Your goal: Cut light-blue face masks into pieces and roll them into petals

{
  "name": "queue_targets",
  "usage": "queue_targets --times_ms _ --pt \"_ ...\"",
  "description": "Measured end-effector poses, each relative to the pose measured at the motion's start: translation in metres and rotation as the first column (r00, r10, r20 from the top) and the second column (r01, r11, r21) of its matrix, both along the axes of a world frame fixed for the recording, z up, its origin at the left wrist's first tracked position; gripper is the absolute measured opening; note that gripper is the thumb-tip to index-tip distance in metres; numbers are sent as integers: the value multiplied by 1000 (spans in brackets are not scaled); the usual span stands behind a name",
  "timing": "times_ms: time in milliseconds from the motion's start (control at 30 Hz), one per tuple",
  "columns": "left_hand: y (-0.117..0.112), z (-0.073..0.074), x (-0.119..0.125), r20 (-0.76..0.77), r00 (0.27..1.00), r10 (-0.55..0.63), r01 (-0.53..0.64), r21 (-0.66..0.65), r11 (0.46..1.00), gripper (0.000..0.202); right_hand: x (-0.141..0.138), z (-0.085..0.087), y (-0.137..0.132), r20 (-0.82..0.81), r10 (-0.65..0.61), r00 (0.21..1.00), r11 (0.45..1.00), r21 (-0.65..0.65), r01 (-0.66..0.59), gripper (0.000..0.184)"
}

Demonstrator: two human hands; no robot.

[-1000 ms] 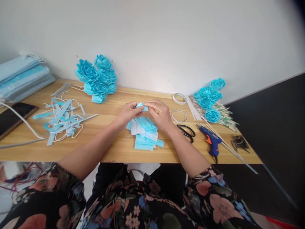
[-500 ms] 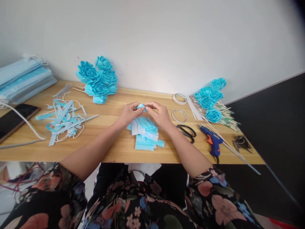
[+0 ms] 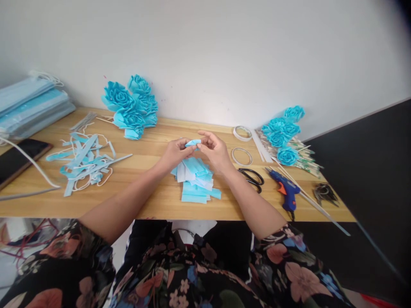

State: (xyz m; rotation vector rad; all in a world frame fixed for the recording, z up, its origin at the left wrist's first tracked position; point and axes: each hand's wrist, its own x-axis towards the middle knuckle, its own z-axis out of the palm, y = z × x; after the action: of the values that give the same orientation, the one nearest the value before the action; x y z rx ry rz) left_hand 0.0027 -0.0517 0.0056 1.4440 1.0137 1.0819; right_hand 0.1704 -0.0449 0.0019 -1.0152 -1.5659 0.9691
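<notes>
Above the middle of the desk, my left hand (image 3: 176,151) pinches a small folded piece of light blue mask fabric (image 3: 193,143) between thumb and fingers. My right hand (image 3: 214,149) meets it at its right end, thumb against the fabric and index finger raised away from it. What its other fingers do behind the fabric is partly hidden. Just below both hands lies a loose pile of cut blue and white fabric pieces (image 3: 196,182), overlapping one another.
Left: mask scraps with ear loops (image 3: 86,162), a phone (image 3: 24,160), packed masks (image 3: 35,102), blue fabric roses (image 3: 133,105). Right: tape rolls (image 3: 242,133), black-handled scissors (image 3: 252,179), a blue glue gun (image 3: 285,188), more roses (image 3: 287,156), thin sticks (image 3: 316,203), small dark clips (image 3: 325,193).
The folded fabric piece shows wider between my hands. My right index finger has lifted off it, and the fingers of that hand are more spread. My left hand keeps its pinch.
</notes>
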Motion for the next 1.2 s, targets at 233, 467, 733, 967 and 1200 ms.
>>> queue_targets --times_ms 233,467,733,967,1200 --pt "5 -5 0 14 1000 19 -19 15 1000 34 -2 2 -2 51 3 999 1000 13 -4 43" --pt "4 -4 -1 90 996 19 -14 -54 998 32 0 15 -11 18 -20 1000 1000 -15 20 34" --pt "3 -3 -1 89 996 13 -8 -55 998 33 1 9 -6 18 9 1000 998 -69 -8 39" --pt "3 0 -1 16 1000 -9 10 -47 999 30 3 5 -2 49 -32 998 999 -30 34 34" --pt "1 3 -1 -14 1000 1 -2 -88 996 18 2 6 -4 40 -22 999 998 -51 24 35"
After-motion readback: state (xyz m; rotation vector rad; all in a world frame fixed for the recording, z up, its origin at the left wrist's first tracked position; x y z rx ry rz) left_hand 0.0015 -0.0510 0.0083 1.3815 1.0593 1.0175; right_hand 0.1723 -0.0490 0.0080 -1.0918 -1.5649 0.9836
